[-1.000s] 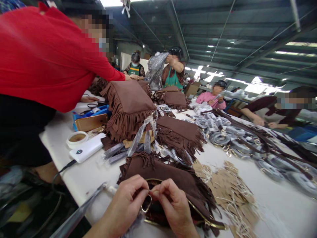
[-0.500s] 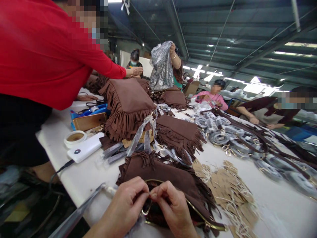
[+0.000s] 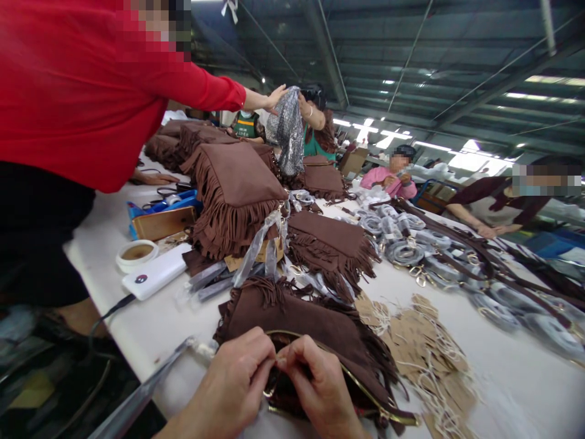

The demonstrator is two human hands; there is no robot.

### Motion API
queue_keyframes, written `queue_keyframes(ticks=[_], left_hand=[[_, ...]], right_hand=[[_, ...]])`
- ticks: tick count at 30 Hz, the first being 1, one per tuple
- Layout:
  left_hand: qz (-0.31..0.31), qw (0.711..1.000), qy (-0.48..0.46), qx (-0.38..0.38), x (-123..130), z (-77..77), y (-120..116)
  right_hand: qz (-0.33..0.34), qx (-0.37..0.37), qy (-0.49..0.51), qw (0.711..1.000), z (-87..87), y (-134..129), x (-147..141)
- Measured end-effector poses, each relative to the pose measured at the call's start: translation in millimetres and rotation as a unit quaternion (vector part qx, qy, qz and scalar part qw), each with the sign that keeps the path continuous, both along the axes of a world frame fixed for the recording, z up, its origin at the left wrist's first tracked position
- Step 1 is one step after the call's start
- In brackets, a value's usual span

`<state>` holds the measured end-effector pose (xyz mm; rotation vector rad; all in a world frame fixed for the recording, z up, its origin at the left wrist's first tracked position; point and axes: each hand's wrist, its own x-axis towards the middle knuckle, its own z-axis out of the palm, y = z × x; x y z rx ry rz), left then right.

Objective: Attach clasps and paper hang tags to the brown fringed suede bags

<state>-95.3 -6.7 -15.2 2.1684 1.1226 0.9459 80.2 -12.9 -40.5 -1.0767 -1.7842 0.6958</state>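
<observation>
A brown fringed bag (image 3: 292,314) lies in front of me with its gold zip undone and its mouth facing me. Over that opening my left hand (image 3: 244,369) and my right hand (image 3: 315,375) meet, each with thumb and fingers pinched together. What sits between the fingertips is too small to make out. Just below the left fingertips a gold metal clasp (image 3: 269,390) shows, partly covered by the hand. A plastic-wrapped strap (image 3: 146,381) runs from the lower left towards my left wrist.
Brown tags with white strings (image 3: 425,347) lie right of the bag, wrapped coiled straps (image 3: 406,251) beyond. Ahead, fringed bags (image 3: 237,177) are stacked. A white power bank (image 3: 155,271) and a tape roll (image 3: 137,253) sit left. A person in red (image 3: 91,91) leans over the table.
The person in red has reached further across, a hand now at the silver bubble bag, which has narrowed and shifted left. My hands hold nearly the same pinch over the open bag.
</observation>
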Motion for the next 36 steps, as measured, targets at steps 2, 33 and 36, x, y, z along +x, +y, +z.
queue_keyframes(ticks=[2,33,36], left_hand=[[0.002,1.000,0.004,-0.003,0,0.5,0],[0.028,0.993,0.033,0.110,4,-15.0,1],[0.030,0.989,0.051,0.133,5,-16.5,-2]], right_hand=[[0.003,-0.007,0.005,1.000,0.7,0,0],[0.009,-0.030,-0.047,0.998,4.9,-4,1],[0.017,-0.035,-0.056,0.998,4.9,-6,0]])
